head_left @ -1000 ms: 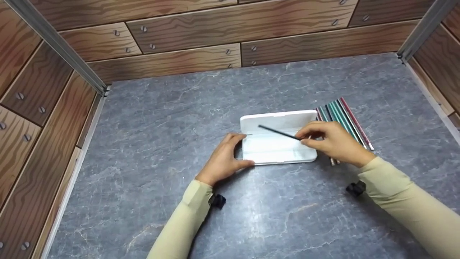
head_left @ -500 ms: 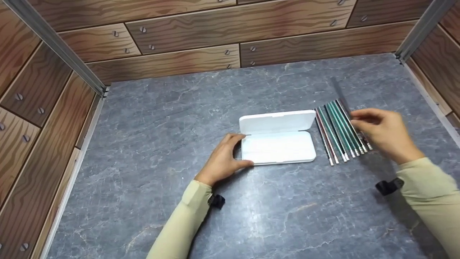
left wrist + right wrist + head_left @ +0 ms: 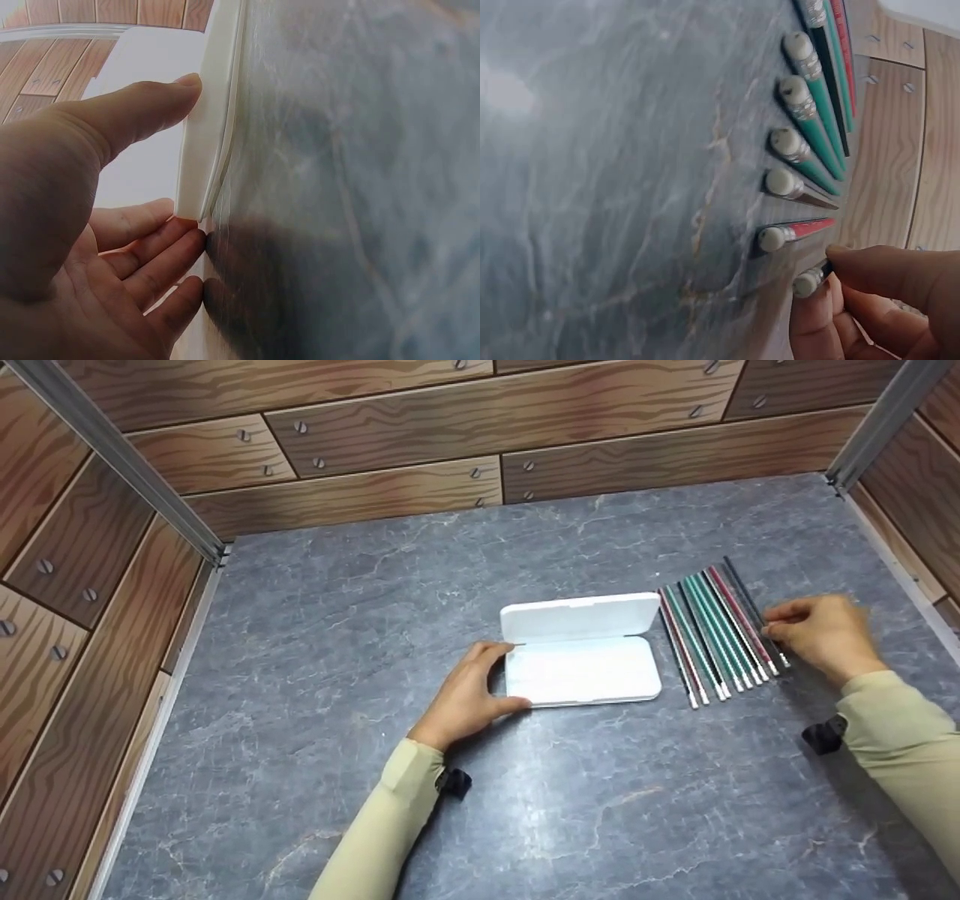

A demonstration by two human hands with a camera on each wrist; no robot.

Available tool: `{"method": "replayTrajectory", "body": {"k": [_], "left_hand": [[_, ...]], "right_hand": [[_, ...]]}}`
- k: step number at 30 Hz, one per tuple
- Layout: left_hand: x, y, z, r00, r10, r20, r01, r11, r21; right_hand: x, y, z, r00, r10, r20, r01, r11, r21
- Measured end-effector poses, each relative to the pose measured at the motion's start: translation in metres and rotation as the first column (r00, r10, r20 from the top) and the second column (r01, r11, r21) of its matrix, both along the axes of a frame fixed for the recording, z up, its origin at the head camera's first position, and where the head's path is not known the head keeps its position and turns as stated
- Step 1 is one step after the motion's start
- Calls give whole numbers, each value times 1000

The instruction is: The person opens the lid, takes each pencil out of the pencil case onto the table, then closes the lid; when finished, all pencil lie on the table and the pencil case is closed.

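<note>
A white pencil case lies with its lid raised at the back, and nothing shows inside it. My left hand holds its left end, thumb at the front edge and fingers at the back corner; the left wrist view shows the thumb on the case's side wall. To the right of the case, pencils in green, red and black lie side by side, eraser ends toward me. At the row's right end, my right hand pinches a black pencil, its white eraser visible in the right wrist view.
The pencils and case rest on a grey marbled tabletop. Wood-patterned panels wall it in at the back and on both sides, with metal posts at the back corners.
My right hand has carried the black pencil from above the case rightward and down to the right end of the row. The left hand has stayed on the case.
</note>
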State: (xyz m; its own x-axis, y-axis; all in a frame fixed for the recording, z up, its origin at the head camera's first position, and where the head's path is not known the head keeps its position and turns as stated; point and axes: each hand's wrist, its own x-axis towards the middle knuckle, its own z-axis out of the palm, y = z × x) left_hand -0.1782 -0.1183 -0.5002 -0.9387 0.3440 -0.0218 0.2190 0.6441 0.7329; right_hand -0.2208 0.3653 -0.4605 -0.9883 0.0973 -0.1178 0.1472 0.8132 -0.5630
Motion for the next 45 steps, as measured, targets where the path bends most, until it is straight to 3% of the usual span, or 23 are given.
{"method": "replayTrajectory", "body": {"k": [8, 21, 25, 30, 33, 38, 42, 45], "left_hand": [[2, 1, 0, 1000, -8, 2, 8, 1000, 4], [2, -1, -1, 1000, 1, -3, -1, 1000, 2], [1, 0, -1, 1000, -4, -3, 4, 1000, 2], [0, -1, -2, 1000, -9, -12, 9, 1000, 6], [0, -2, -2, 1000, -7, -17, 7, 1000, 3], [0, -2, -1, 1000, -5, -17, 5, 1000, -1], [0, -1, -2, 1000, -6, -10, 6, 1000, -4], [0, 0, -1, 1000, -6, -2, 6, 1000, -5]], "right_hand": [[0, 4, -5, 997, -5, 75, 4, 1000, 11], [0, 1, -7, 998, 14, 67, -16, 1000, 23], [0, 0, -6, 999, 6, 47, -7, 1000, 27], [0, -15, -3, 997, -30, -64, 32, 999, 25], [0, -34, 0, 986, -18, -167, 16, 1000, -13], [-2, -75, 7, 953, 45, -301, -101, 980, -171], [-5, -105, 14, 954, 27, -299, -137, 925, -354], [-7, -120, 18, 963, 1, -271, -123, 893, -432]]}}
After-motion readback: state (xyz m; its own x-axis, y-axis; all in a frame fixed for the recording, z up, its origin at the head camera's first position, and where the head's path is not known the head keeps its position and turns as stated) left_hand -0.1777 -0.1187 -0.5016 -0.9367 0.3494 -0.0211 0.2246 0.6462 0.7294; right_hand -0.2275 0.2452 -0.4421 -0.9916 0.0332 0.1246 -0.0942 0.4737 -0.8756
